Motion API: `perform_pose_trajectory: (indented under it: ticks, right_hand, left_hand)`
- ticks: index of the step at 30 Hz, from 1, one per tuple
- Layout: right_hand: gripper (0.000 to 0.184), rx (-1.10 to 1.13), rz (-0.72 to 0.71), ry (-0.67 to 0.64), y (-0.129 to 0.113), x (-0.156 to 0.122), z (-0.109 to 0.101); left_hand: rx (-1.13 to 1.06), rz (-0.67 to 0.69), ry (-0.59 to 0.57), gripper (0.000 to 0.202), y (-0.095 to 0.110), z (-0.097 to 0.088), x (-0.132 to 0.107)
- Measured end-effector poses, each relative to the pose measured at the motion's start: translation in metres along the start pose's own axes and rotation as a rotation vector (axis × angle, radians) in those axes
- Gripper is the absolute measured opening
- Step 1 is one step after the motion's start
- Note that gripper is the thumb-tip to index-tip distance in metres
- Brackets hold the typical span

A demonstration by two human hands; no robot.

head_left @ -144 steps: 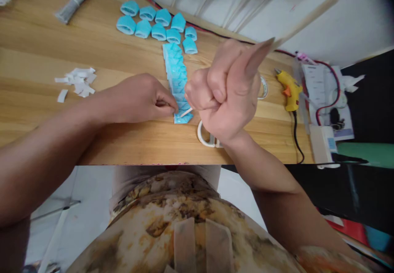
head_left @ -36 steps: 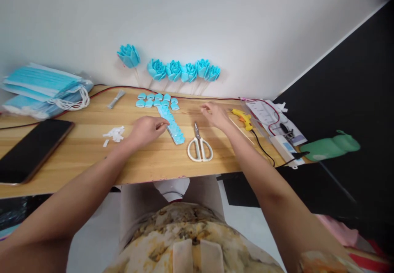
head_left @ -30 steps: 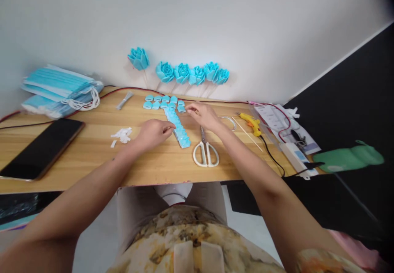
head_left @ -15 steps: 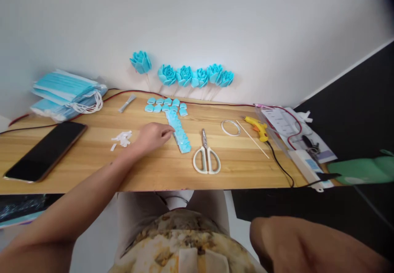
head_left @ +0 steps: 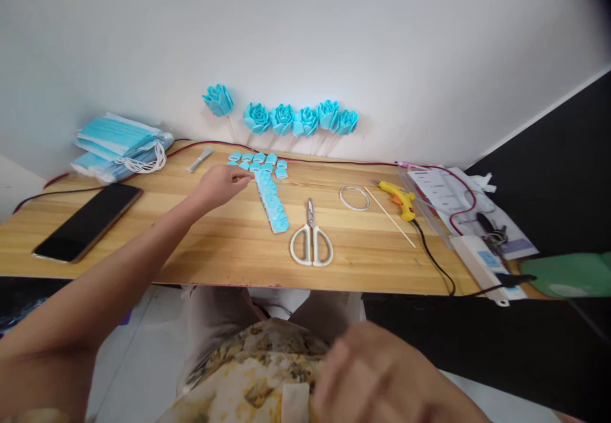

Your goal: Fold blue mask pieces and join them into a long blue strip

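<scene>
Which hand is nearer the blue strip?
Left. The left hand is by the blue strip, near its far end; the right hand is off the table, before the shirt.

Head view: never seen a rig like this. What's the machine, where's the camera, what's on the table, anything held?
There's no machine: these are a person's bare hands. One camera, worn on the head, looks forward and down, so you see roughly what the wearer sees.

On the table, left to right, are masks, a phone, small blue caps, a blue strip, scissors, a stick and a glue gun, among other things. Blue flowers stand along the wall.

The left hand is by the strip's far end, fingers bent. The right hand is a blur in front of the body. I can't tell whether either holds anything.
</scene>
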State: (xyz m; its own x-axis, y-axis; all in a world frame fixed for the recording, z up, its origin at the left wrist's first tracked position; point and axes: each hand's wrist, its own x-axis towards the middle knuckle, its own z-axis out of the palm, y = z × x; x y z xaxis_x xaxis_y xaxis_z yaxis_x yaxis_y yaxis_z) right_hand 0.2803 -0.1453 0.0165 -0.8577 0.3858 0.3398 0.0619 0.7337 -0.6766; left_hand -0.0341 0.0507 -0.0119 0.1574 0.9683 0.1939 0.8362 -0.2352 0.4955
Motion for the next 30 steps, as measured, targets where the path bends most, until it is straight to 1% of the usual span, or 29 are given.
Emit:
perform_pose_trajectory:
  ticks: [2,3,4,5,7,9,10,12,15,17,20,24,26,28,30]
  right_hand:
    - [0.019,0.012,-0.04,0.1,0.012,0.016,-0.011]
    - [0.019,0.009,-0.074,0.217,0.021,0.026,-0.018]
    - [0.017,-0.018,-0.044,0.335,0.034,0.036,-0.026]
    - [0.017,-0.055,0.016,0.408,0.049,0.046,-0.035]
    - [0.019,-0.105,0.223,0.469,0.086,0.065,-0.051]
    - [0.023,-0.136,0.41,0.493,0.126,0.082,-0.064]
    - [0.025,-0.166,0.475,0.466,0.144,0.091,-0.068]
    - [0.027,-0.242,0.557,0.384,0.174,0.106,-0.074]
    - [0.031,-0.319,0.639,0.24,0.204,0.128,-0.074]
    - [0.033,-0.318,0.677,0.214,0.214,0.139,-0.071]
    - [0.038,-0.174,0.714,0.249,0.221,0.15,-0.064]
    - [0.038,0.053,0.734,0.299,0.218,0.156,-0.051]
    - [0.04,0.134,0.736,0.3,0.215,0.156,-0.048]
    - [0.042,0.142,0.731,0.298,0.214,0.154,-0.051]
    - [0.043,0.063,0.721,0.336,0.215,0.152,-0.061]
  left_hand:
    - [0.052,-0.012,-0.061,0.037,-0.001,0.002,0.006]
    - [0.08,-0.016,-0.079,0.038,-0.001,0.004,0.009]
    - [0.108,-0.021,-0.086,0.039,-0.002,0.007,0.011]
    - [0.133,-0.033,-0.086,0.041,-0.003,0.011,0.013]
    - [0.171,-0.07,-0.077,0.043,-0.005,0.017,0.014]
    - [0.191,-0.101,-0.079,0.045,-0.008,0.021,0.013]
    - [0.197,-0.105,-0.085,0.046,-0.009,0.022,0.012]
    - [0.2,-0.105,-0.086,0.047,-0.012,0.023,0.011]
    - [0.19,-0.097,-0.07,0.05,-0.015,0.026,0.01]
    - [0.2,-0.098,-0.065,0.052,-0.016,0.028,0.01]
    - [0.23,-0.114,-0.064,0.054,-0.015,0.031,0.01]
    - [0.203,-0.094,-0.05,0.054,-0.014,0.034,0.008]
    - [0.181,-0.075,-0.039,0.052,-0.015,0.034,0.006]
    - [0.17,-0.068,-0.03,0.05,-0.017,0.035,0.005]
    - [0.15,-0.06,-0.028,0.049,-0.019,0.035,0.004]
